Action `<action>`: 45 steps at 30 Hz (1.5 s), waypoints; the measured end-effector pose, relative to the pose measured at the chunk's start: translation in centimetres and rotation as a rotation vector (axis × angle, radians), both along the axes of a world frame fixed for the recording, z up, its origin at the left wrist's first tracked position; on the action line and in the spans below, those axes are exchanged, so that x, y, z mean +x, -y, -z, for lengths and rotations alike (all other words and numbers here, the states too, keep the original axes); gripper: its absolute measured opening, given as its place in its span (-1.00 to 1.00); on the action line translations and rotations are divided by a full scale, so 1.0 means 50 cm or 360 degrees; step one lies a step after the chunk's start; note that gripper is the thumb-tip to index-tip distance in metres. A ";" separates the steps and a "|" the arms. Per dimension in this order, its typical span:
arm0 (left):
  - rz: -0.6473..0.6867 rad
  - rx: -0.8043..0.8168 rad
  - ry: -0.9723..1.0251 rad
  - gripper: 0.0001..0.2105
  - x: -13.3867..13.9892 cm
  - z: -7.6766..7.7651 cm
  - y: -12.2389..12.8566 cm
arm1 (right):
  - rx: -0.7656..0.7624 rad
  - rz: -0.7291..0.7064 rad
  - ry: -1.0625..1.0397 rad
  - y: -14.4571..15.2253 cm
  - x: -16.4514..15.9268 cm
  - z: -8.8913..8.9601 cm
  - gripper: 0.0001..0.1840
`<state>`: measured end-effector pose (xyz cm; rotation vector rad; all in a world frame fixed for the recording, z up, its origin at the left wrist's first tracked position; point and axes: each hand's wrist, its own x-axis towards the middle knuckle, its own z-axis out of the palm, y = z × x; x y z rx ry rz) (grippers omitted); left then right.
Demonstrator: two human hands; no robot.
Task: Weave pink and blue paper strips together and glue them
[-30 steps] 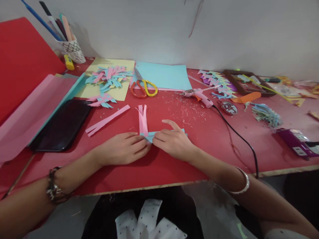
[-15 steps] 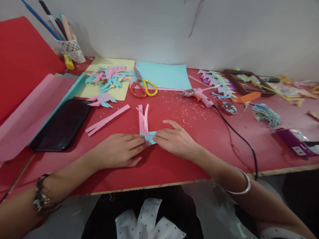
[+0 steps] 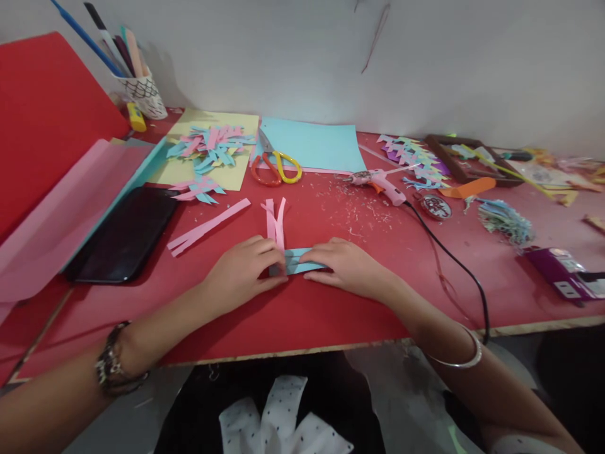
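Presently, grip of left hand (image 3: 246, 268) pinches blue strip (image 3: 295, 260) at 9 o'clock; right hand (image 3: 352, 266) pinches 3-o'clock side. Pink strip (image 3: 280, 232) points toward 12. Uneven pull could skew or crease both.

On the red table (image 3: 331, 321), I see the left hand (image 3: 246, 271) covering where a split pink paper strip (image 3: 271, 224) meets a blue strip (image 3: 295, 265), which the right hand (image 3: 352, 268) touches.
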<state>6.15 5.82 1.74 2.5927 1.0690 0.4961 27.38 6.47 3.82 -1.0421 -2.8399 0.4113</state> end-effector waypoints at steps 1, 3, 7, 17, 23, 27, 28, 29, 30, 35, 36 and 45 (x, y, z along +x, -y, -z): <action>-0.0010 -0.0002 0.0001 -0.91 0.001 0.000 0.000 | -0.0056 0.0016 -0.0016 0.000 0.000 0.001 -0.79; -0.0031 0.0011 -0.0009 -0.91 0.001 0.002 0.000 | -0.0129 0.0040 -0.0045 -0.001 0.000 0.003 -0.78; -0.0036 0.0074 -0.0031 -0.87 0.000 0.005 0.002 | -0.0191 0.0071 -0.0097 -0.003 0.000 0.007 -0.79; -0.0015 0.0190 0.0002 -0.87 0.000 0.008 0.004 | -0.0467 0.0250 -0.0471 -0.006 0.014 -0.003 -0.81; -0.0131 0.0248 -0.0075 -0.81 0.005 0.003 0.014 | -0.0707 0.0329 -0.0890 -0.011 0.016 -0.030 -0.86; -0.0166 0.0306 -0.0080 -0.86 0.004 0.004 0.011 | -0.0807 0.0247 -0.1018 -0.014 -0.003 -0.050 -0.88; -0.0167 0.0306 -0.0073 -0.87 0.003 0.005 0.009 | -0.0825 0.0222 -0.1034 -0.016 -0.008 -0.052 -0.89; -0.0164 0.0298 -0.0066 -0.88 0.002 0.006 0.007 | -0.0840 0.0198 -0.1048 -0.017 -0.012 -0.054 -0.90; -0.0159 0.0282 -0.0061 -0.89 0.001 0.007 0.004 | -0.0851 0.0180 -0.1060 -0.019 -0.015 -0.054 -0.91; -0.0150 0.0199 -0.0040 -0.92 0.003 0.007 0.001 | -0.0871 0.0180 -0.1110 -0.025 -0.018 -0.042 -0.92; -0.0153 0.0190 -0.0039 -0.91 0.004 0.007 0.002 | -0.0871 0.0193 -0.1132 -0.025 -0.018 -0.039 -0.92; -0.0100 0.0261 0.0021 -0.81 0.004 -0.002 0.005 | -0.1024 0.0323 -0.1305 -0.017 -0.047 -0.041 -0.92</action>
